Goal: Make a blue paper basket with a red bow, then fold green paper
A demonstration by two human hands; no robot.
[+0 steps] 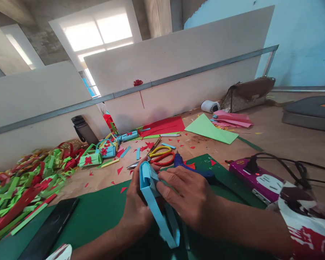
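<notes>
A small blue folded-paper bag (149,184) with a long strip handle is held between my two hands above the green cutting mat (103,206). My left hand (137,209) wraps round its far side, with the fingers partly hidden behind the paper. From the right, my right hand (185,191) presses its fingertips and thumb against the bag's side. The handle loop hangs down toward me. Just beyond my hands lie scissors (162,156) with red and yellow handles and a blue glue gun (193,169).
Finished-looking paper bags (90,159) and a pile of paper strips (24,191) sit at the left, near a black phone (50,227). A purple power strip (256,180) with cables is at the right. Green paper (211,130) and a dark bottle (83,130) stand farther back.
</notes>
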